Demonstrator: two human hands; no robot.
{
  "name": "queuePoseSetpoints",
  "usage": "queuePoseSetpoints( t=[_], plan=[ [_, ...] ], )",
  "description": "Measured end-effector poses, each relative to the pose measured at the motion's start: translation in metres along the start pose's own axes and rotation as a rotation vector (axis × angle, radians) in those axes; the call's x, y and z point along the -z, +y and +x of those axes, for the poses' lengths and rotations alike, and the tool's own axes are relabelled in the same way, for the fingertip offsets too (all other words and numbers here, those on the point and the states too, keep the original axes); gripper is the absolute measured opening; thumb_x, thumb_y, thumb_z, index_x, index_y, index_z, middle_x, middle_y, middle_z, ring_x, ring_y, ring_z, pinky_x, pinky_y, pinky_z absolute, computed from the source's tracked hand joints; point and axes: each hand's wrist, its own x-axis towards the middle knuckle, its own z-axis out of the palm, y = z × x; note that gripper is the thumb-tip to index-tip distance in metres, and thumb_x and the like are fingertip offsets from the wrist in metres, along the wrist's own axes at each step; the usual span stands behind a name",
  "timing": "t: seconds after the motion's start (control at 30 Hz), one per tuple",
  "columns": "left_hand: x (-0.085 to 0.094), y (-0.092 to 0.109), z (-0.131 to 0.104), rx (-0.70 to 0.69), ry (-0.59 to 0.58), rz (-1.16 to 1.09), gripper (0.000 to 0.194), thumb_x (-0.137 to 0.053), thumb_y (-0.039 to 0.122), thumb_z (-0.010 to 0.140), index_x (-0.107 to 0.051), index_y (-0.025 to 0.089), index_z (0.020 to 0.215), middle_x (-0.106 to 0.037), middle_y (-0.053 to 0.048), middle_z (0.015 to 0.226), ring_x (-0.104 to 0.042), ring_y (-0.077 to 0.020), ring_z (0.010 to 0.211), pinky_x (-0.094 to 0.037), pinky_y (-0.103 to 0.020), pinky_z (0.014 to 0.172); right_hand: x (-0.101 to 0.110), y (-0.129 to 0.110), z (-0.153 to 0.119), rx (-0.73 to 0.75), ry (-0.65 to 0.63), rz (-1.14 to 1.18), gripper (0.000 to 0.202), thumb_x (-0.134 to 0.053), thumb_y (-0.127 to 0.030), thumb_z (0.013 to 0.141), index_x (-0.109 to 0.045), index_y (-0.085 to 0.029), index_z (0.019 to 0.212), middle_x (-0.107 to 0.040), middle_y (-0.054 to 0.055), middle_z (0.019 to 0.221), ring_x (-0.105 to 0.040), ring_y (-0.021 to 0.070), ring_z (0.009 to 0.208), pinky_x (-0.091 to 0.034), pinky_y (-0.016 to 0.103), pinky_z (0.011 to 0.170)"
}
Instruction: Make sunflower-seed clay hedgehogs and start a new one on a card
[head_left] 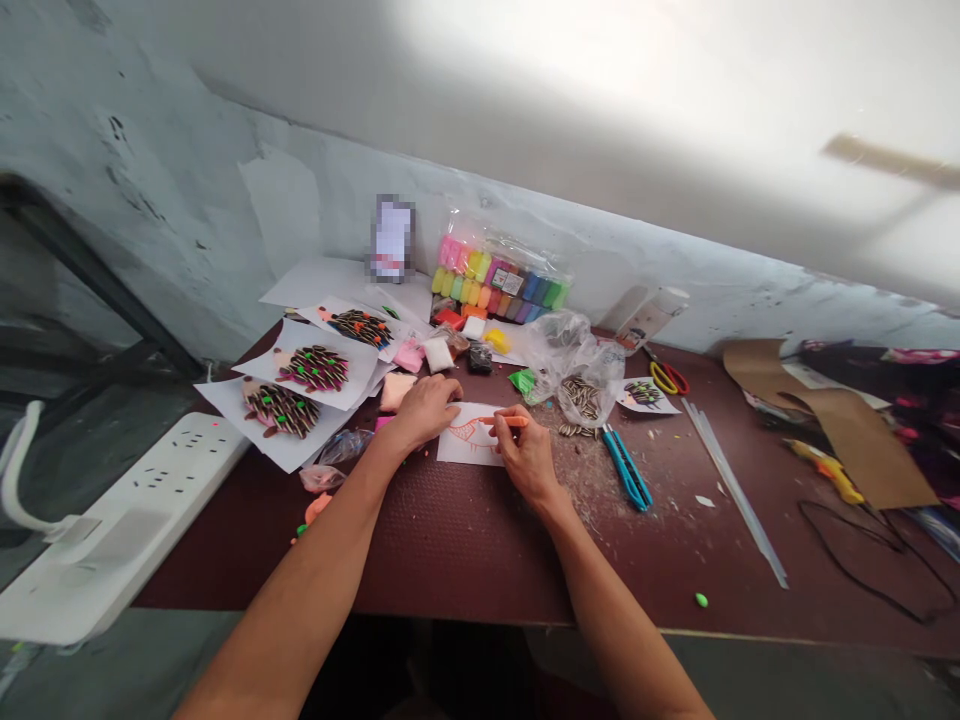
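Note:
My right hand [527,455] is closed around an orange marker [514,421], its tip over a small white sheet of paper [471,455]. An orange line drawing of an animal-like shape with a patterned back shows on that sheet, partly covered by my right fingers. My left hand [426,408] lies at the sheet's upper left corner, fingers bent loosely and resting on it without gripping. Just beyond it are soft blocks of modelling clay: a white block [438,354], a pink block [409,355] and a peach block [396,391].
Finished hedgehog pictures [281,408] lie at left beside a white power strip [142,500]. A bag of coloured clay [502,280] and a phone [391,238] lean on the wall. Sunflower seeds [579,398], a teal cutter [627,468], scissors [667,377], glue sticks [739,495] and a glue gun [825,468] lie rightward.

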Motion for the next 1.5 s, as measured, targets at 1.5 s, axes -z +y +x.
queuePoseSetpoints(
  t=[1.5],
  plan=[
    [-0.0048, -0.0042, 0.0006, -0.012, 0.047, -0.028, 0.024, -0.057, 0.017, 0.081, -0.071, 0.020, 0.100, -0.071, -0.008, 0.101, -0.064, -0.0232, 0.099, -0.050, -0.033, 0.090, 0.0012, -0.0016, -0.0004, 0.000, 0.016, -0.053, 0.029, -0.049, -0.038, 0.095, -0.065, -0.021, 0.080, -0.068, 0.003, 0.067, -0.063, 0.0148, 0.057, -0.043, 0.024, 0.054]
  ],
)
